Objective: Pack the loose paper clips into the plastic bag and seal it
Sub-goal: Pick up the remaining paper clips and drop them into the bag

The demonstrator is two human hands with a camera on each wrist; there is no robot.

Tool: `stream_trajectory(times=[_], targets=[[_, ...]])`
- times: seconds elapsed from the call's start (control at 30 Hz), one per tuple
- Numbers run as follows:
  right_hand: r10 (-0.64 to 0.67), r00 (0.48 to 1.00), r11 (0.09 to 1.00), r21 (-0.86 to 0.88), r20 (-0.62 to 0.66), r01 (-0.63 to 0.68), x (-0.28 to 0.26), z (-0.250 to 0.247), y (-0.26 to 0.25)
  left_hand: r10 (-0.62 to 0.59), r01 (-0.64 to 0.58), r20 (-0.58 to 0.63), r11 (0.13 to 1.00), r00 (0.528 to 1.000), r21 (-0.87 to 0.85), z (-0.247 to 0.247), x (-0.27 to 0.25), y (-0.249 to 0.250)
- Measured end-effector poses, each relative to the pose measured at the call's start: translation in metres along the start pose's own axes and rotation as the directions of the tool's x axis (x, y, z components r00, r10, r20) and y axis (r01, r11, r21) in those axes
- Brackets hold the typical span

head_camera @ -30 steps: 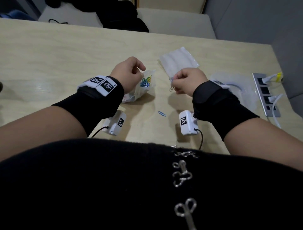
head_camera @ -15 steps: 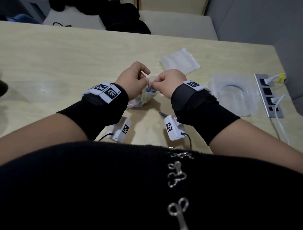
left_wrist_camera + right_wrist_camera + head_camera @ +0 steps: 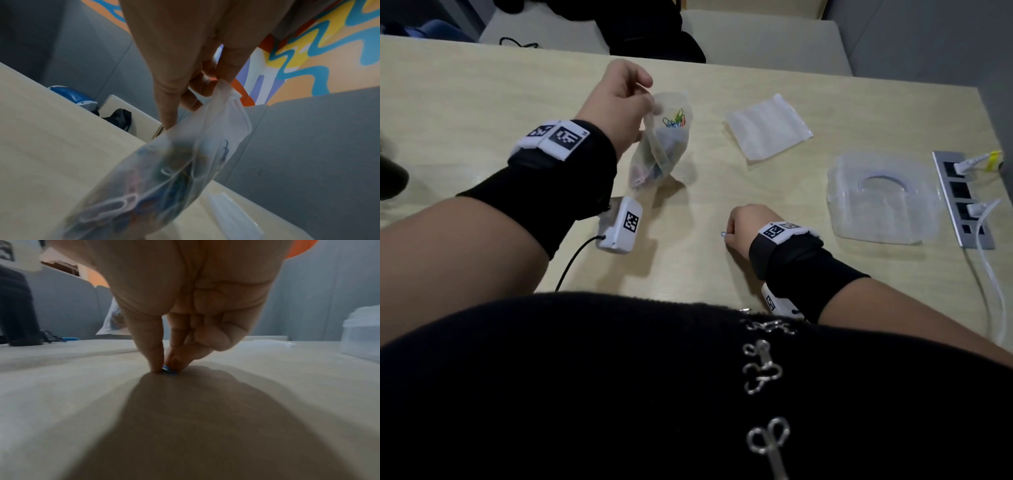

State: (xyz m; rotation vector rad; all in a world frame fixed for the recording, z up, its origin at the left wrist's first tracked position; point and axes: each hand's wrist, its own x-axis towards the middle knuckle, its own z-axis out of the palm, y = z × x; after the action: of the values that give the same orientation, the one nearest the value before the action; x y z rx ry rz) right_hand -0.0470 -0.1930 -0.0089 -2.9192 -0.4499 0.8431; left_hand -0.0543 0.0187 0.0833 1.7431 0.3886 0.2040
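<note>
A clear plastic bag (image 3: pixel 661 147) (image 3: pixel 164 175) holding several coloured paper clips (image 3: pixel 674 120) hangs above the table. My left hand (image 3: pixel 619 102) (image 3: pixel 191 91) pinches its top edge. Near the table's front edge a single blue paper clip (image 3: pixel 724 234) (image 3: pixel 169 369) lies on the wood. My right hand (image 3: pixel 743 228) (image 3: pixel 167 365) pinches it between thumb and fingertips, knuckles down on the surface.
A spare empty zip bag (image 3: pixel 768 130) lies flat at the back right. A clear plastic container lid (image 3: pixel 880 198) sits right of my right hand, beside a power strip (image 3: pixel 962 198) with white cables. A black bag (image 3: pixel 654 37) rests beyond the table's far edge.
My hands were together at the bag's mouth. The right hand has since dropped toward me onto the blue clip, and the left has lifted the bag up and away.
</note>
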Motion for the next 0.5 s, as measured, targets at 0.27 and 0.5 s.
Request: stream_trajectory(times=[0.27,0.5], targets=[[0.018,0.999,1.000,0.004,0.033,-0.018,-0.001,0.004,0.000,0.034,-0.031,0.029,0.995,0.999,-0.090,0.001,0.005,0.000],[0.113,0.926,0.768,0.623,-0.360,0.148,-0.010,-0.038,0.005,0.012,0.004,0.170,0.996,0.985,-0.093,0.028,-0.016,-0.019]])
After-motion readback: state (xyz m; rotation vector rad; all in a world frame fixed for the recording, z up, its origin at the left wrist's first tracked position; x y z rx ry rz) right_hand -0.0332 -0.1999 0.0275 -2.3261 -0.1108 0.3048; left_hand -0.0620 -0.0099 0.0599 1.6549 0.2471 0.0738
